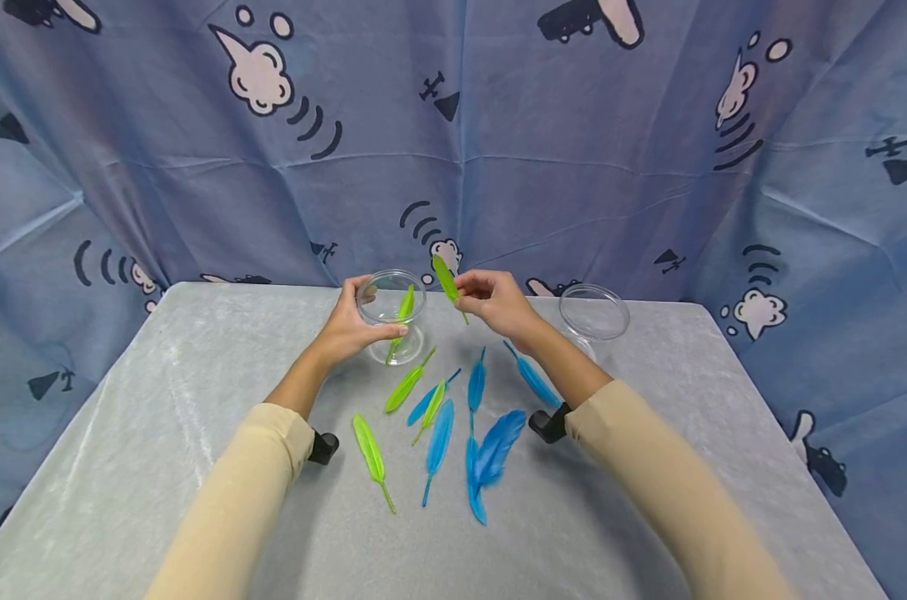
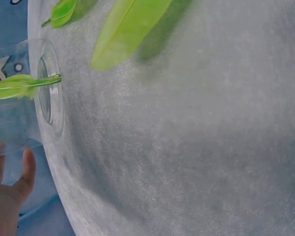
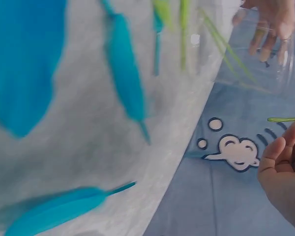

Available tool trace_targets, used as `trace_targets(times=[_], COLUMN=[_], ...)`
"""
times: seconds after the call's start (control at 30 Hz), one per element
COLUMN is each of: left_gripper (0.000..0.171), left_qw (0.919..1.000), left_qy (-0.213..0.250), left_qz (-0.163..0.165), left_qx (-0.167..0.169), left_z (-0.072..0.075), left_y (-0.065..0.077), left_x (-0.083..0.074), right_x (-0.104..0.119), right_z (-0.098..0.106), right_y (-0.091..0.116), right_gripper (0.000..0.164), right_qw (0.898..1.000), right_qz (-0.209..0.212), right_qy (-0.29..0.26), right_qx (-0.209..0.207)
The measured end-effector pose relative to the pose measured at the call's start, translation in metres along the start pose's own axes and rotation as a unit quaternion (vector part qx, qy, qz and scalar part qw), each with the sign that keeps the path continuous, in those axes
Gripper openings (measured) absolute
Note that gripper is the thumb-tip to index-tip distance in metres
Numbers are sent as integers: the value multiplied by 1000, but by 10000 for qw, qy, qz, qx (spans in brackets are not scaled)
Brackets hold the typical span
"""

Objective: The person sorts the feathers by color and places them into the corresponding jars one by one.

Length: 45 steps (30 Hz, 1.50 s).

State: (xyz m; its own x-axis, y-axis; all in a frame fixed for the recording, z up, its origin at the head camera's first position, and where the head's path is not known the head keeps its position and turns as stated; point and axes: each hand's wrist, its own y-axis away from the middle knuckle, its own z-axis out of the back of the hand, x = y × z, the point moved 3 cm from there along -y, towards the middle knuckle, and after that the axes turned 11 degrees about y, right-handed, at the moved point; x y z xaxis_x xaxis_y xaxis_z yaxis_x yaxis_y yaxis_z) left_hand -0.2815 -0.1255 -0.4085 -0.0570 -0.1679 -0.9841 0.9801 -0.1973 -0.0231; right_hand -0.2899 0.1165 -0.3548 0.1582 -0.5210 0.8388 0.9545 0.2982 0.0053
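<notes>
My left hand point(image 1: 356, 321) grips a clear plastic cup point(image 1: 393, 279) near the far edge of the table, fingers and thumb around its side. Inside the cup stands a green feather point(image 1: 406, 305), its quill down in the left wrist view. To the right of the cup, my right hand point(image 1: 498, 304) pinches another green feather point(image 1: 445, 278) by its lower part, raised beside the rim and apart from it. In the right wrist view, only the quill point(image 3: 284, 119) of that feather shows at the fingertips. Several green feathers point(image 1: 369, 447) and blue feathers point(image 1: 439, 437) lie nearer me.
A second clear cup point(image 1: 594, 312) stands at the far right, partly behind my right forearm. One fluffier blue feather point(image 1: 500, 446) lies over another at the middle. Grey cloth covers the table point(image 1: 221, 433), and a blue patterned curtain point(image 1: 393, 108) hangs behind its far edge.
</notes>
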Motion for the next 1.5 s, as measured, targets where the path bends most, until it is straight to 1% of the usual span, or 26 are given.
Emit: trace_targets(times=[0.07,0.1,0.3,0.4,0.57,0.73,0.87,0.97,1.17,1.37,1.5], left_gripper=[104,105,104,103,102,101,101,101,101,101,101], left_qw=[10000,10000,10000,10000,10000,10000,10000,10000,10000,10000,10000], left_qy=[-11,-41,-32,-45,-44,-56,-30,-28,-33,1,21], left_qz=[25,-6,19,13,8,-9,-3,2,-25,12,4], left_qx=[-21,-43,-34,-10,24,39,47,74,66,94,93], left_z=[0,1,2,2,2,3,3,3,4,3,2], left_y=[0,-3,-3,-4,-3,-4,-4,-4,-5,-5,-5], left_x=[0,6,6,5,4,4,5,6,6,6,6], right_x=[7,11,31,38,48,51,50,48,48,43,41], right_z=[-2,-3,-11,-17,-28,-38,-47,-51,-53,-54,-53], right_y=[-4,-6,-15,-19,-25,-29,-32,-33,-33,-33,-32], right_gripper=[22,22,23,25,25,24,23,21,17,15,14], right_qw=[10000,9999,9980,9963,9941,9926,9943,9963,9976,9974,9955], right_qz=[18,22,25,41,93,161,137,146,493,658,852], right_qy=[-77,-121,-579,-810,-1027,-1130,-972,-758,-316,118,372], right_qx=[-58,-93,-263,-281,-330,-411,-405,-391,-377,-258,-209])
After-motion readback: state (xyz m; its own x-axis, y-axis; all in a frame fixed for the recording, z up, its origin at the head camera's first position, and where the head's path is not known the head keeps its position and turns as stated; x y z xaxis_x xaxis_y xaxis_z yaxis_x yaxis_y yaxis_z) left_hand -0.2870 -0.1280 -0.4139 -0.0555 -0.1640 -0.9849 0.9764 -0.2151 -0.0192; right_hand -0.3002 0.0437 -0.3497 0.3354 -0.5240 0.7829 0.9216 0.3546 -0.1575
